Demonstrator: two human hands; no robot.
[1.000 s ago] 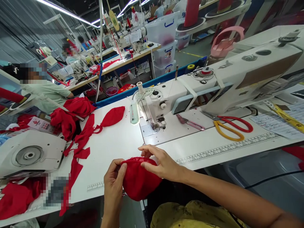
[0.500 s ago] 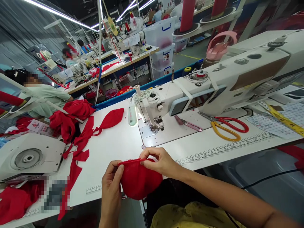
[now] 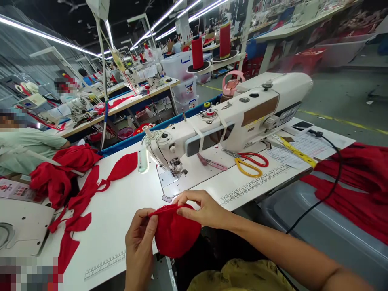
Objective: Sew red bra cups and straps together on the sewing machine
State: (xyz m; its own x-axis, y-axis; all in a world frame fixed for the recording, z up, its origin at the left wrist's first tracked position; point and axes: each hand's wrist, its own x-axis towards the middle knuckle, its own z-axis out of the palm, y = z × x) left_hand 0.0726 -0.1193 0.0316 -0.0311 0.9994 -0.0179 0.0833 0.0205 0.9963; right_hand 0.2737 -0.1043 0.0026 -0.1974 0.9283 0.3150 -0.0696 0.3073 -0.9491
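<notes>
1. Pinched firmly in the left hand [image 3: 140, 231], right now: the left end of the upper edge of a red fabric piece [image 3: 178, 239].
2. Gripped in the right hand [image 3: 203, 208], thumb on the near side: the same edge, a little farther right.
3. Hanging rounded and creased from both hands, at the near edge of the white desk [image 3: 127, 204]: that same red fabric piece.
4. Straight beyond, over on the far side of the desk: a white sewing machine [image 3: 233, 113], with bright light around its needle plate [image 3: 168, 178].
5. Right of the plate, lying flat: a small pink-handled tool [image 3: 214, 163], then scissors [image 3: 251, 165] with one red handle and one yellow, just beside it.
6. Along the near edge, just this side of the scissors: a printed ruler strip [image 3: 254, 184].
7. Farther right: a yellow tape measure [image 3: 295, 151] draped across written papers [image 3: 317, 146].
8. Over to the left: a trail of red cloth strips [image 3: 81, 198], with a leaf-shaped red piece [image 3: 124, 166] at the far end and a heap of red cloth [image 3: 65, 167] beside it.
9. Near right, beyond the desk: more red cloth [image 3: 354, 182] on a grey plastic surface [image 3: 294, 206].
10. Far left: a person in a pale green top [image 3: 28, 141].
</notes>
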